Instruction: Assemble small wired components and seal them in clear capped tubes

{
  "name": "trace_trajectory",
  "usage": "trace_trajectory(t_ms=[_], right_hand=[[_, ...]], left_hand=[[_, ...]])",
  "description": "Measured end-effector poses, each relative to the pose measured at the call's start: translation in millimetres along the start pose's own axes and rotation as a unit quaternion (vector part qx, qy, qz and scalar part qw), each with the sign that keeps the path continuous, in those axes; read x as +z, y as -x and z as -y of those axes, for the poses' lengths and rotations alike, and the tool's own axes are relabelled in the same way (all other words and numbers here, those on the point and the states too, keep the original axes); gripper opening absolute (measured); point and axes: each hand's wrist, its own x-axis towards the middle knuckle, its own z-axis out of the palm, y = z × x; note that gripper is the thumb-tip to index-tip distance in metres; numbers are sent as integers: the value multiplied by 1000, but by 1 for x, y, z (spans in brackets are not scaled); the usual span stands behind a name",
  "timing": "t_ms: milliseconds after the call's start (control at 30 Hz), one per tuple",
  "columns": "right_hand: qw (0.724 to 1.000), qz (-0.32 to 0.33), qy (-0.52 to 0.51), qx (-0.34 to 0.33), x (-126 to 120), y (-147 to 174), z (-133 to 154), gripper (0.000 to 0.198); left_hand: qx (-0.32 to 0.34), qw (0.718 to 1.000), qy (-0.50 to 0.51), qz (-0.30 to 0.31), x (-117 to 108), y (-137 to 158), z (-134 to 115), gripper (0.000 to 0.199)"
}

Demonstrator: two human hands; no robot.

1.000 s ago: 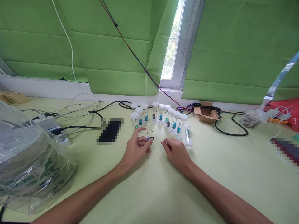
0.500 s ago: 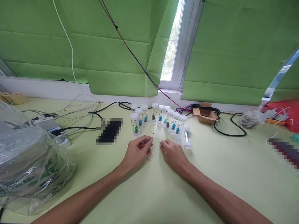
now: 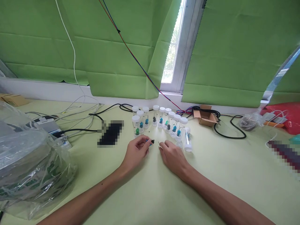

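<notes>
My left hand (image 3: 138,149) is closed, pinching a small blue-and-black part (image 3: 152,142) between thumb and fingers; its black end points right. Across a narrow gap, my right hand (image 3: 172,153) is closed too, with a thin short piece (image 3: 159,143) at its fingertips, too small to name. Just beyond the hands stand several clear tubes with white caps, among them a tube (image 3: 136,125) with a green part inside and a tube (image 3: 183,126) with a blue one. Another clear tube (image 3: 188,139) stands beyond my right hand, at the near right end of the group.
At the left lies a large clear plastic bag (image 3: 35,175) with things inside. A pixelated dark object (image 3: 111,132) is left of the tubes. Behind them are black cables (image 3: 231,137) and an open cardboard box (image 3: 206,118). A red bag (image 3: 290,115) sits far right.
The part in my left hand has turned, so its black end now shows to the right. My right hand has shifted slightly left. The tubes stand as before; the view has tilted slightly.
</notes>
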Motion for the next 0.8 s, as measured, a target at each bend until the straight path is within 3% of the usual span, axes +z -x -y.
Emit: trace_trajectory(t_ms=[167,467,800], right_hand=[[1000,-8,2,-29,-3,-14,6,14],[998,58,-1,-39,0,-40,11,16],[998,37,-17,-54,3,-24,11,14]], left_hand=[[9,1000,15,2,-2,-2,3,25],[-2,998,66,-5,-3,-7,11,31],[-2,998,55,-10,-2,-4,7,31]])
